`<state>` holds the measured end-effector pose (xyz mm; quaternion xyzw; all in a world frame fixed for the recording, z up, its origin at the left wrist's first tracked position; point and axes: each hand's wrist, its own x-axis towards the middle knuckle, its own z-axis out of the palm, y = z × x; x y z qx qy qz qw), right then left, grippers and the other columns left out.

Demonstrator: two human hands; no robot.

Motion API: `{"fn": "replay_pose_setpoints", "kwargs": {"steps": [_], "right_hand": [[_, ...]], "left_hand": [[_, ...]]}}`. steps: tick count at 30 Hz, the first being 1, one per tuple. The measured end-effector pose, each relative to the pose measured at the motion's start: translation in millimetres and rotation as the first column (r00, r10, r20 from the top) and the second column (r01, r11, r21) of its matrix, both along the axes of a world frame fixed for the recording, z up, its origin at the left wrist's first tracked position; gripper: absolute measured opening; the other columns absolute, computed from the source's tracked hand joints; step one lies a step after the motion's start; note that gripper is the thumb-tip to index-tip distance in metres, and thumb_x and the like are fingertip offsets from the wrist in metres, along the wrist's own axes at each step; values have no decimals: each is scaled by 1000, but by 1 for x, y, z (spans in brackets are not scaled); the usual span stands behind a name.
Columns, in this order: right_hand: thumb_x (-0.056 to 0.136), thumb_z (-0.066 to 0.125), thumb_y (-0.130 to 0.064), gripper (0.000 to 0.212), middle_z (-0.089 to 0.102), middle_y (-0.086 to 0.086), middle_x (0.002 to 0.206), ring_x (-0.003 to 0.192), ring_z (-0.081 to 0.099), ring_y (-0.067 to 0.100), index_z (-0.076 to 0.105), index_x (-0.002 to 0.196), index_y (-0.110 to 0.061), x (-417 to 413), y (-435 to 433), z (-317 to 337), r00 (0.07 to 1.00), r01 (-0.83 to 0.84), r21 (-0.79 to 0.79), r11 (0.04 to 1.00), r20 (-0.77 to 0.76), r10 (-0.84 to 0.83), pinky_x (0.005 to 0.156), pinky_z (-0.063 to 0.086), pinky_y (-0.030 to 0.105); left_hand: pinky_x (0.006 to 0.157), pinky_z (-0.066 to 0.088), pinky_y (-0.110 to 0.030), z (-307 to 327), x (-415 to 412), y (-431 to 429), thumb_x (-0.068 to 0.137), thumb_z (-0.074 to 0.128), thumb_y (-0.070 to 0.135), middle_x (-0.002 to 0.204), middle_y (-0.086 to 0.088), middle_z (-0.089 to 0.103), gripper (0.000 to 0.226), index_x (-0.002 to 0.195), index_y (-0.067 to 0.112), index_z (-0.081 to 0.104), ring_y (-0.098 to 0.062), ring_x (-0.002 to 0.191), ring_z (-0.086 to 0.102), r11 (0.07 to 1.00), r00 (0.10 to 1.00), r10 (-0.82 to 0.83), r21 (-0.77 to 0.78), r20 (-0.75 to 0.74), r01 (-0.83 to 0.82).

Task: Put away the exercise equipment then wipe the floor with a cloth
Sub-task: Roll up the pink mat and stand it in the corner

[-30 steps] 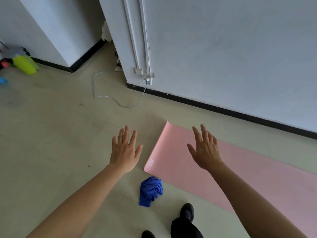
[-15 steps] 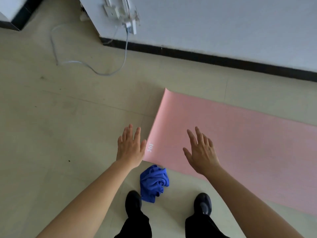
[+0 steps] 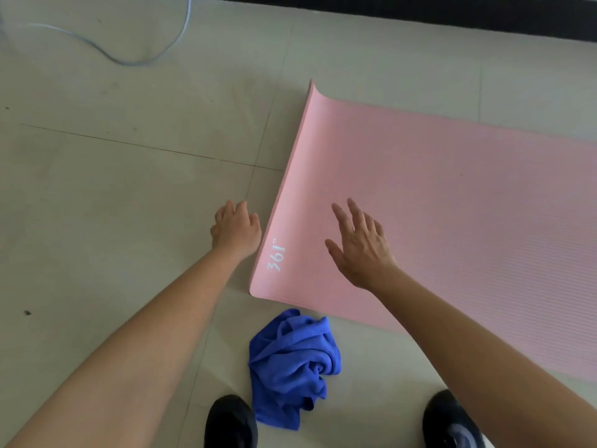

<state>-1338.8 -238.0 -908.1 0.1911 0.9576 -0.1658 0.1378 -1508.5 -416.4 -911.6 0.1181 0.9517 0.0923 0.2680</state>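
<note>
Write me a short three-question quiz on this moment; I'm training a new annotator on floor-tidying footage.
1. True or false: the pink foam exercise mat is already rolled up.
2. Which lies between the two black shoes? A) crumpled blue cloth B) grey cable C) green bottle
3. Fill in: the right hand is spread open over the ____, while the left hand is beside the mat's short edge.

Key: 1 false, it lies flat and unrolled on the tiled floor; 2 A; 3 mat.
</note>
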Motion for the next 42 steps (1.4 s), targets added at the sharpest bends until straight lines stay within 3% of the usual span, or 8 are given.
{"fn": "replay_pose_setpoints", "kwargs": {"steps": [10, 15, 21, 27, 31, 35, 38, 42], "right_hand": [[107, 33, -24, 59, -1, 11, 168, 142, 29, 39, 7, 159, -37, -99, 19, -103, 982, -57, 29, 998, -179, 62, 110, 34, 52], [100, 33, -8, 62, 9, 6, 168, 143, 31, 36, 28, 157, -33, -100, 14, -88, 976, -110, -21, 994, -193, 103, 109, 40, 50], [97, 31, 0, 69, 7, -3, 169, 152, 18, 27, 24, 158, -34, -59, 41, -121, 989, -119, -8, 993, -87, 118, 118, 27, 48], [100, 25, -6, 63, 38, -2, 158, 142, 36, 28, 39, 150, -41, -28, 63, -129, 993, 78, -117, 990, -80, -87, 110, 38, 44], [99, 34, -14, 45, 61, 6, 138, 127, 55, 26, 65, 131, -23, -20, 84, -115, 865, 409, -495, 767, -59, -499, 108, 44, 36], [96, 44, -33, 40, 69, 15, 114, 106, 65, 33, 68, 109, -4, -5, 102, -110, 773, 541, -585, 604, 63, -631, 93, 55, 51], [100, 45, -43, 41, 67, 10, 116, 103, 66, 28, 62, 121, -12, 12, 112, -114, 697, 589, -681, 434, 157, -699, 90, 57, 46], [100, 48, -51, 49, 66, 8, 114, 99, 67, 25, 56, 131, -14, 29, 120, -120, 640, 594, -731, 336, 176, -748, 84, 59, 42]], "left_hand": [[112, 29, -42, -112, -5, 20, 104, 24, 26, 144, -20, 46, 45, 134, 7, 51, -38, 133, 40, 992, 992, -26, 125, 121, 11], [115, 30, -44, -110, 16, 24, 86, 25, 71, 152, -13, 40, 85, 148, 13, 38, -32, 139, 39, 956, 947, 1, 278, 320, -95], [75, 48, -23, -118, 22, 30, 103, 45, 36, 123, 8, 62, 36, 138, 30, 48, -5, 98, 61, 781, 860, -44, 554, 509, -288], [70, 43, -30, -127, 29, 41, 88, 69, 33, 113, 1, 67, 67, 146, 36, 36, -15, 92, 61, 798, 809, -33, 503, 587, -332], [77, 52, -32, -116, 50, 82, 69, 81, 48, 109, -4, 61, 85, 139, 36, 35, -18, 93, 63, 822, 938, -118, 563, 326, -92], [77, 52, -28, -122, 75, 110, 65, 80, 57, 99, 5, 58, 77, 131, 39, 44, -14, 87, 59, 758, 949, -289, 635, 124, 148], [73, 49, -29, -119, 76, 122, 92, 64, 22, 86, 5, 56, 35, 126, 28, 61, -15, 79, 54, 641, 896, -210, 747, 391, -176], [84, 55, -38, -130, 65, 133, 92, 66, 24, 117, -5, 57, 49, 138, 18, 49, -16, 97, 60, 650, 824, -25, 635, 567, -417]]}}
